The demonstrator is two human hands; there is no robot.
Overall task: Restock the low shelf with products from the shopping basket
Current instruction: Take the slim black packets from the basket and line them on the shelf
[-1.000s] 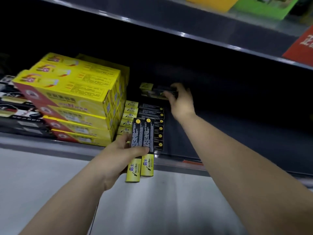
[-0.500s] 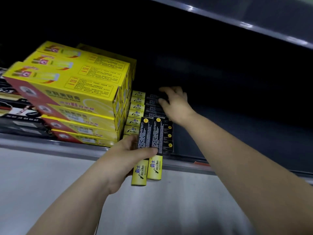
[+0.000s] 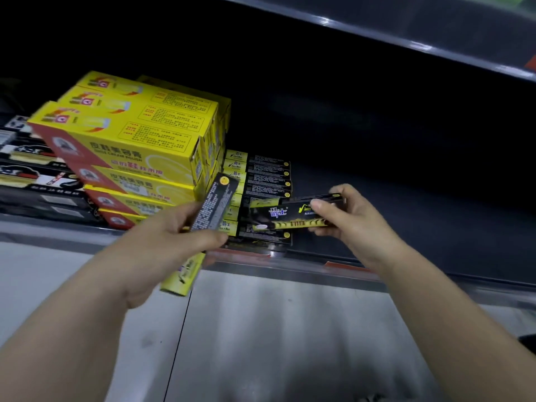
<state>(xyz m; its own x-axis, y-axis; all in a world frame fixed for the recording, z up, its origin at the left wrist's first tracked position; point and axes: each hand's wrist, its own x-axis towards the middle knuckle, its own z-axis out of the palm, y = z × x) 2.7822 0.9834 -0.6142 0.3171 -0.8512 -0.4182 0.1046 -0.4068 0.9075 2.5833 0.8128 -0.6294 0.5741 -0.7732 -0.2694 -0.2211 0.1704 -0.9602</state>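
Right hand [image 3: 353, 224] has left the stack at the back and pulled toward the shelf front, and it now holds a slim box [image 3: 287, 216]. Left hand [image 3: 171, 242] showed two boxes before, one now. Right hand pinches the slim box at its right end, thumb on the front face, fingers curled behind and under. That box lies level, long side across, in the air just in front of the row of matching boxes [image 3: 266, 175]. Its face is black with a yellow-green logo, white characters, a gold strip along the lower edge and a yellow end at left. Left hand is wrapped round the second box [image 3: 214, 207], thumb across the front. This one is tilted with its top leaning right, the upper part black with small print and a yellow dot, the lower end yellow and sticking out below the hand. The matching boxes lie flat on the low shelf [image 3: 406, 227], yellow ends at left, black faces with yellow dots at right. Just left of them, touching, stand stacked yellow cartons [image 3: 130, 140] with red corners. Black packs [image 3: 29, 175] are further left, blurred. Grey floor [image 3: 261, 343] is below the shelf lip, and an upper shelf [image 3: 406, 33] edge crosses the top right.
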